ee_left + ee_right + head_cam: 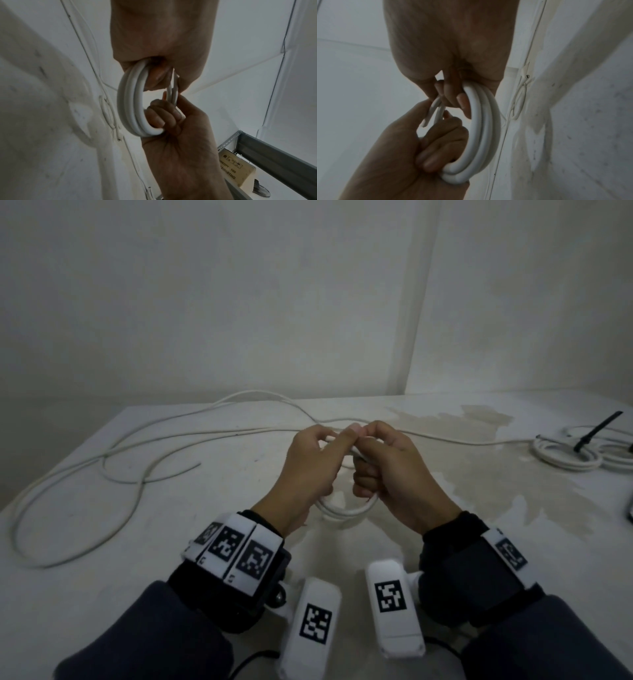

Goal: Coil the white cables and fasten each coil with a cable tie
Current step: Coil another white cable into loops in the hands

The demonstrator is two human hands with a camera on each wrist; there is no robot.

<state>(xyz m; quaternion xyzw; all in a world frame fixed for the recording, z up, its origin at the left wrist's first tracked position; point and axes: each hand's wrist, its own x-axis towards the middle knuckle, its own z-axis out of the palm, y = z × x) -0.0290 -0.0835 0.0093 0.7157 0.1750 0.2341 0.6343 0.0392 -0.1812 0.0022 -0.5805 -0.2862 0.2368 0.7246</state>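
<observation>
Item: white cable coil (pixel 344 510), held above your tabletop (pixel 137 542). Your left hand (pixel 310 470) and right hand (pixel 394 477) both curl round it.

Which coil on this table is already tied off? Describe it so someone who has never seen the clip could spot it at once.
Start at the white table and go to its far right edge, well away from both hands. There lies the finished coil, flat and round. A black cable tie sticks up from it, unlike the untied coil held in the hands or the loose cable sprawled on the left.
</observation>
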